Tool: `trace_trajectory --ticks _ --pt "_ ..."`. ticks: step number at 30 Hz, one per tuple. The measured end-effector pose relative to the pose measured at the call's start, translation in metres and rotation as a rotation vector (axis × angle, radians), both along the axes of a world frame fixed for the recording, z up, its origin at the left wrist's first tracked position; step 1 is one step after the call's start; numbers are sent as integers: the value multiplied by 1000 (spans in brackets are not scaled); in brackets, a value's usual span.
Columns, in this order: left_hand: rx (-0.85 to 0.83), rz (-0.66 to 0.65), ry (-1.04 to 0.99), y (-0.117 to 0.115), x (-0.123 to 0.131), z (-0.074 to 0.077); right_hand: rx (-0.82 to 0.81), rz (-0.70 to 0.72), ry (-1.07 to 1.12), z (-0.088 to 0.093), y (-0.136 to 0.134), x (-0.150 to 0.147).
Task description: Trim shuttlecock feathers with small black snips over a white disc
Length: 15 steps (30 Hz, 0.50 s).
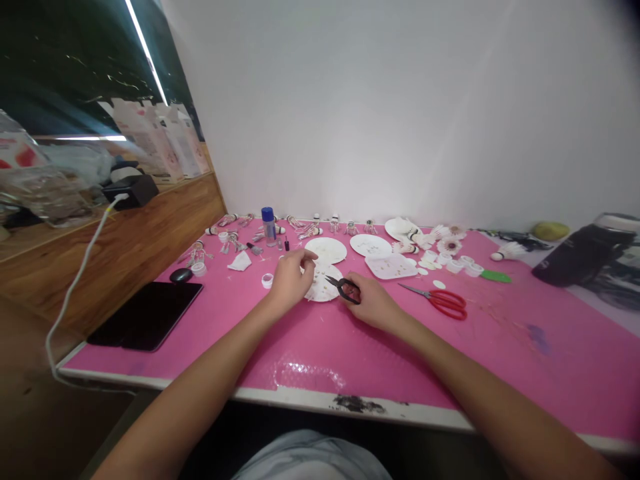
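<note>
My left hand hovers at the left edge of a white plate, thumb and fingertips pinched together. Whatever may be between them is too small to make out. Wrapped in my right hand is a pair of small black pliers, its tips pointing left over the same plate. Tiny pieces are scattered on this plate. Just behind it are another white plate and, to the right, a third plate. A shallow white tray with small bits sits beyond my right hand.
Red-handled scissors lie to the right. A blue-capped bottle stands at the back, among several shuttlecock pieces. A black tablet lies at left. Right of centre are shuttlecocks and small white pots; a dark flask lies far right.
</note>
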<state>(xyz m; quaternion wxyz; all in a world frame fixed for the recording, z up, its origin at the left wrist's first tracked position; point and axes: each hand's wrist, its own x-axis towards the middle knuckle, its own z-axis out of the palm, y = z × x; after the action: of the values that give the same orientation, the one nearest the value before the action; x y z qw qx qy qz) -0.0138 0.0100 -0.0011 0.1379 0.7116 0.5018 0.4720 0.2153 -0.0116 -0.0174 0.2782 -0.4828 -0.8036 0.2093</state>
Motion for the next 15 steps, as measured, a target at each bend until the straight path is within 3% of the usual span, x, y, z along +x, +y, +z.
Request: trace_trajectory --ticks 8,15 --pt "19 -51 14 -2 1 2 61 -42 70 10 -4 -3" --pt "-149 -393 -30 -12 7 7 177 -17 138 16 -2 2"
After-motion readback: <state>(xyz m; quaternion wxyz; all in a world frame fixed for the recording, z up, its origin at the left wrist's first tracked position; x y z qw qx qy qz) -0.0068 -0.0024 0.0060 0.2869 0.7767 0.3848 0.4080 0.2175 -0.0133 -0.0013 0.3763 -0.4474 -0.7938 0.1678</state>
